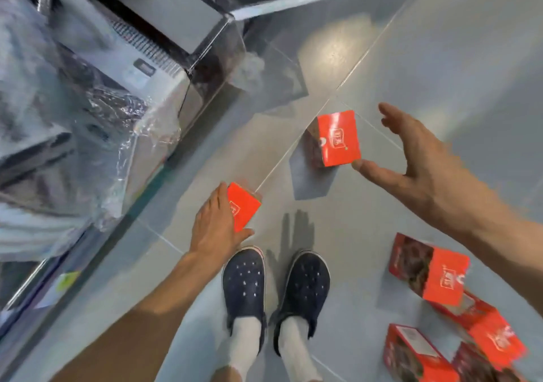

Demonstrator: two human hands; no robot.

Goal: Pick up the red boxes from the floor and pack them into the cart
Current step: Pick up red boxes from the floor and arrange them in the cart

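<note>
One red box stands on end on the grey floor ahead of me. My right hand hovers just right of it with fingers spread, thumb tip near its lower right corner. A second red box sits lower left, and my left hand is wrapped around its left side. Several more red boxes lie piled at the bottom right. The cart is not clearly seen.
Metal equipment wrapped in clear plastic fills the left side, close to my left hand. My two feet in dark clogs stand at the bottom centre. Grey tiled floor stretches to the right.
</note>
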